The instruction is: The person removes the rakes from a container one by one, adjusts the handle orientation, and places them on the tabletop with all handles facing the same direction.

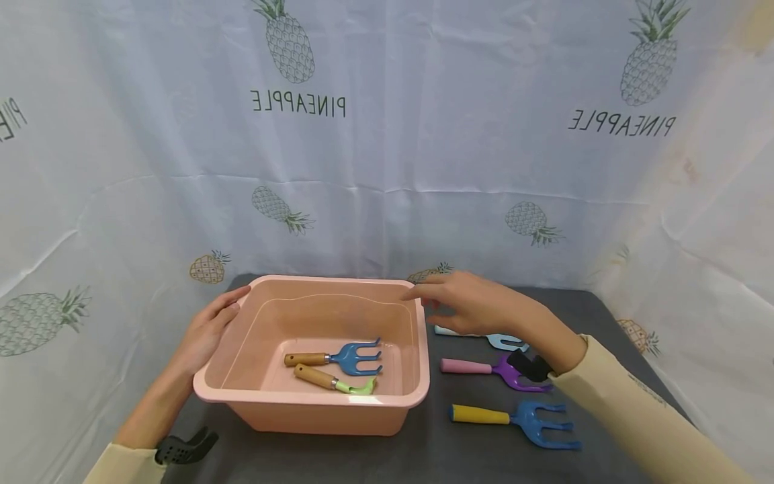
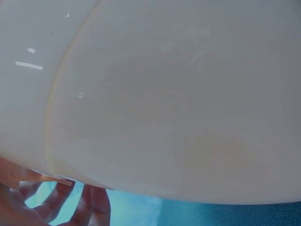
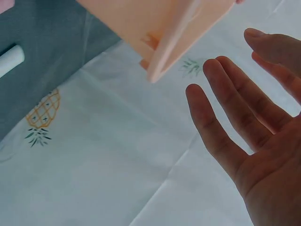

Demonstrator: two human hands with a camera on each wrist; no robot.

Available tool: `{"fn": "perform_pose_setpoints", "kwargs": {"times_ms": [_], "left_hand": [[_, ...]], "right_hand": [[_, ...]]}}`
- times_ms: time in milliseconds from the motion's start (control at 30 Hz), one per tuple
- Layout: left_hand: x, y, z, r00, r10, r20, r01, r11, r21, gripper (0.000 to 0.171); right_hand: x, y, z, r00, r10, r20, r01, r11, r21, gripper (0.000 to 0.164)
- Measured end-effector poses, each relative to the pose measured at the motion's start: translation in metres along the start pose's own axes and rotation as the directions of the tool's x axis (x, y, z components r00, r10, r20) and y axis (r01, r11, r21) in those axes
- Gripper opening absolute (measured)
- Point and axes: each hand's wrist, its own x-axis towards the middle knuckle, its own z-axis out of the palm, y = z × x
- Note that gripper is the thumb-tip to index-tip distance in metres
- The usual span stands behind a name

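A pink basin (image 1: 326,418) sits just to the right of the left hand (image 1: 204,334), which grips its rim; the right hand (image 1: 474,302) hangs beside the opposite edge, fingers loose, holding nothing. A matching hold there would likely steady it.

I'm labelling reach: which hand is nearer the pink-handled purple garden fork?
Right. The right hand hovers beyond the fork, near the right rim of the peach plastic tub; the left hand, farther off, grips its left rim.
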Motion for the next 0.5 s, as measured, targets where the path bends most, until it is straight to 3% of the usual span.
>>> {"fn": "perform_pose_setpoints", "kwargs": {"times_ms": [500], "left_hand": [[0.0, 0.003, 0.0, 1.0, 0.0, -0.005, 0.0, 0.999, 0.039, 0.058]], "right_hand": [[0.035, -0.01, -0.009, 0.999, 0.028, 0.023, -0.029, 0.997, 0.073, 0.041]]}}
